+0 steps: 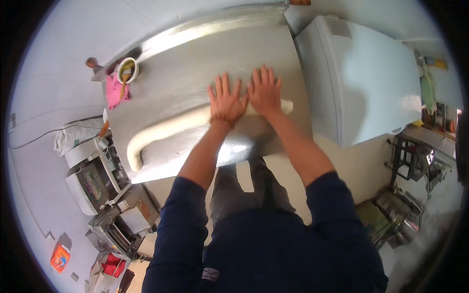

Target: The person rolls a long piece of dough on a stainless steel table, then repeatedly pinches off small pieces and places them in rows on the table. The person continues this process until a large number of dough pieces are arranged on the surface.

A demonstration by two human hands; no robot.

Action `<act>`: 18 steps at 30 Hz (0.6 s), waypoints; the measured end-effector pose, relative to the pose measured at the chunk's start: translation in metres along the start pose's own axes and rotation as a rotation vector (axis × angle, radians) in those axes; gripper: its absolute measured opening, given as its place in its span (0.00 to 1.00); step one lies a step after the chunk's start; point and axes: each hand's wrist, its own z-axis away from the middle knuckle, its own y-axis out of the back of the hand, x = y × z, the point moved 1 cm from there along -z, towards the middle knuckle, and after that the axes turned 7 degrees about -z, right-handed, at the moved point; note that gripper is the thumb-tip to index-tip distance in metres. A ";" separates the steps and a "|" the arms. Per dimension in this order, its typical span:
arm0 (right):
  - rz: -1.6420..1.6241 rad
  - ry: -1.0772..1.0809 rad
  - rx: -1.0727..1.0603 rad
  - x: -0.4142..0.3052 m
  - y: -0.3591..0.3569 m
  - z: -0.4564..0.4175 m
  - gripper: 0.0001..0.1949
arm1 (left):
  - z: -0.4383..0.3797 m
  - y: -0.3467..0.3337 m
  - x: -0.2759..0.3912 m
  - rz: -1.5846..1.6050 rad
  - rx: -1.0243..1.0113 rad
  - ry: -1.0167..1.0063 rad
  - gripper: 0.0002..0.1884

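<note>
A long pale rope of dough [172,125] lies across a stainless steel table [183,69]. Its left end bends down towards the table's front edge. My left hand [226,102], with a beaded bracelet at the wrist, rests palm down on the rope right of its middle. Beside it, my right hand [266,94] lies flat over the rope near its right end, which shows past the wrist. Both hands have their fingers spread and pointing to the back of the table; neither grips the dough. The stretch of dough beneath the palms is hidden.
At the table's back left, a white tub [136,70] holding a brush [125,78] stands by a pink cloth [114,91]. A raised steel edge runs along the back. A chest-like white appliance [381,84] flanks the right side. Shelving with boxes [91,186] stands left.
</note>
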 end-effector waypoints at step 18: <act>-0.165 0.018 -0.118 -0.048 -0.006 0.061 0.28 | 0.061 -0.022 -0.017 -0.043 -0.070 -0.051 0.31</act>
